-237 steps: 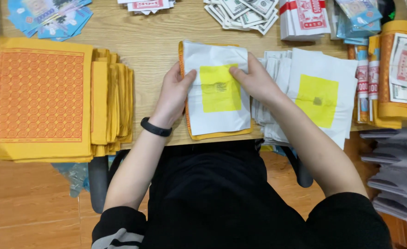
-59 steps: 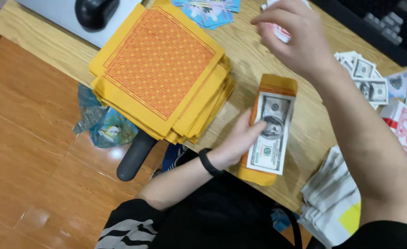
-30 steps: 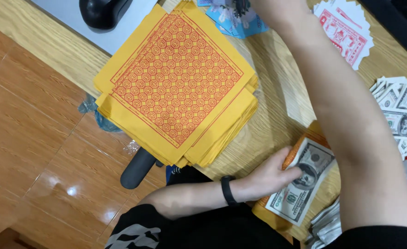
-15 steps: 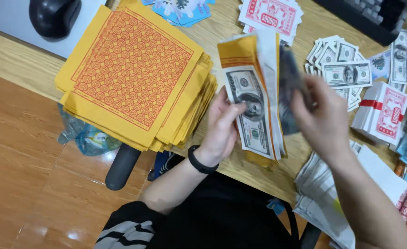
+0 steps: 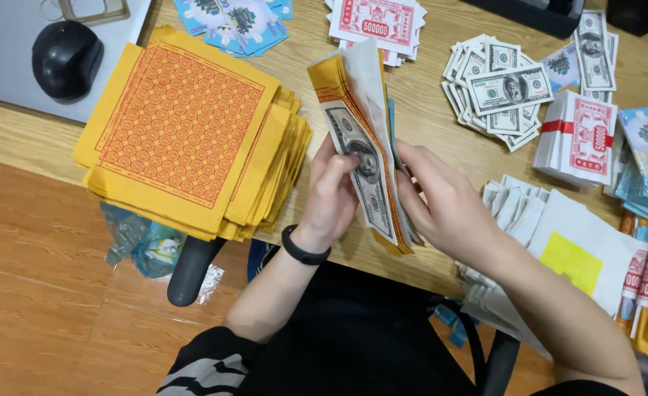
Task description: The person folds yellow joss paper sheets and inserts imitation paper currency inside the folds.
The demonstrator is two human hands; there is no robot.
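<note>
Assembling step: left hand [image 5: 336, 192] and right hand [image 5: 441, 209] each grip pinching the paper bundle [image 5: 364, 147] upright above the table [image 5: 426, 117]. Next likely needs edges squared, layers aligned.

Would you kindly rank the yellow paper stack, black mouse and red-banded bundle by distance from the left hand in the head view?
1. Yellow paper stack, just left of the left hand.
2. Red-banded bundle, far right.
3. Black mouse, top-left corner.
</note>
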